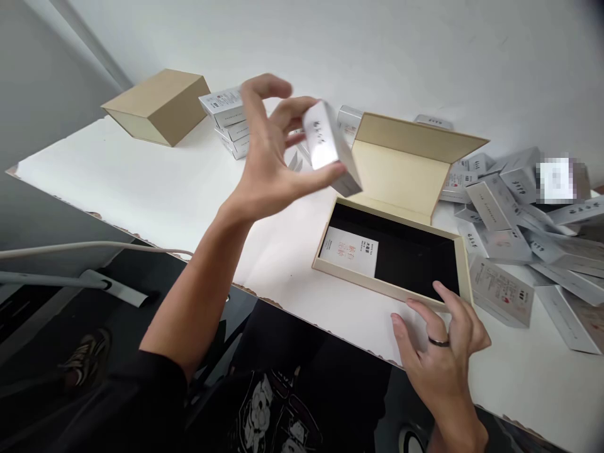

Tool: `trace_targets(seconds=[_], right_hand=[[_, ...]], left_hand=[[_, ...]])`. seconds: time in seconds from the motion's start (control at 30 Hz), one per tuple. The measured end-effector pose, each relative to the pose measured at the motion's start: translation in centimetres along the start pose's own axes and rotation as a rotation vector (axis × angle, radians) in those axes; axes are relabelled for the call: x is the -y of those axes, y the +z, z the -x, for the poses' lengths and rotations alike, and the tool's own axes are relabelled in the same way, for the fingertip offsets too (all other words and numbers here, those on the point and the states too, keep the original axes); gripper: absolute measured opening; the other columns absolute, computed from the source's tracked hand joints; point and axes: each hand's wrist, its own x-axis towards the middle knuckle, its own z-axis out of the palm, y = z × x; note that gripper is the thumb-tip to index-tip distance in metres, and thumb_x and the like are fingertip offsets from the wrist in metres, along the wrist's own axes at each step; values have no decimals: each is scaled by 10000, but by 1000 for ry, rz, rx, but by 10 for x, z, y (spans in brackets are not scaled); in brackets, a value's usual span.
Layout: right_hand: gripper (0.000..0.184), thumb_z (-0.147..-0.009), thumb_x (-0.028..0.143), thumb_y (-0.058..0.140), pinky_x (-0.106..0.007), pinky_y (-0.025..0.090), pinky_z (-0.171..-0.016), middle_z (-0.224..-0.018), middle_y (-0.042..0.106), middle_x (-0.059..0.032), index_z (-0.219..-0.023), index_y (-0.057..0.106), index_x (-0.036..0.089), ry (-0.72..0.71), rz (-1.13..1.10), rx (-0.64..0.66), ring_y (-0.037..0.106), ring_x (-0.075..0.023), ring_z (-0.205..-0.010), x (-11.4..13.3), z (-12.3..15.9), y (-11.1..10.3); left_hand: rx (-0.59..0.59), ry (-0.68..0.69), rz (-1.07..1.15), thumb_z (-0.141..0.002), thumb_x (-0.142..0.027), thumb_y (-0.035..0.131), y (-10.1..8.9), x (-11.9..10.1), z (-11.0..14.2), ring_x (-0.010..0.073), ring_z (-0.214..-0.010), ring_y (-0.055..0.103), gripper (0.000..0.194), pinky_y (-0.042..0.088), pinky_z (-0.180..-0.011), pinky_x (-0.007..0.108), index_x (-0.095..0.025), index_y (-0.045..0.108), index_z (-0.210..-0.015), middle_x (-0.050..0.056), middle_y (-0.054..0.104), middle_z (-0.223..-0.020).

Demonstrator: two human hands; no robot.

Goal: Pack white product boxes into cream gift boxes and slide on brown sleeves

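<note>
My left hand point(271, 151) is raised above the white table point(155, 182) and grips a small white printed box point(330, 148), tilted, between thumb and fingers. Below and to its right lies an open beige gift box point(391, 292) with a black lining, its lid point(406, 157) standing up at the back. One small white box point(350, 250) lies flat in its left end. My right hand point(436, 343), wearing a dark ring, rests on the table with fingers spread, fingertips touching the gift box's near right rim.
A closed beige box point(158, 104) sits at the far left. A short stack of small white boxes point(229, 119) stands behind my left hand. Several loose small white boxes point(514, 220) are heaped on the right. The table's near edge is ragged.
</note>
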Motion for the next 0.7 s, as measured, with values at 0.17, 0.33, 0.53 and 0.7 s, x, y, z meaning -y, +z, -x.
trace_targets(seconds=[0.17,0.33,0.53,0.7], right_hand=[[270,-954,269,702,-540,389,-1085,-1450,529,-184,-1187,588,193,23,-17,36,513,-363,-1342,2,-1,-2],[268,-945,274,716,-530,384,-1099,-1451,523,-184,-1170,594,193,12,-4,35,494,-359,-1361,2,-2,-2],[272,-932,294,732,-537,384,-1103,-1458,514,-187,-1150,611,187,5,1,40,484,-367,-1369,1,0,-2],[250,-918,264,743,-534,400,-1102,-1466,515,-171,-1130,632,192,-2,-7,38,481,-364,-1375,-1,0,-2]], left_hand=[[484,104,151,-905,-520,706,11,-21,14,291,-1332,547,578,497,-1093,479,-280,462,-1371,95,546,-1414],[926,170,-224,-994,-457,638,4,-21,30,327,-1398,471,243,139,-1262,627,-272,731,-1121,91,590,-1352],[955,283,-304,-815,-674,793,48,-52,26,386,-1496,349,763,217,-1238,553,-225,622,-1408,174,480,-1549],[1159,265,-562,-848,-465,840,83,-66,23,374,-1246,590,558,423,-1069,486,-134,693,-1273,205,590,-1407]])
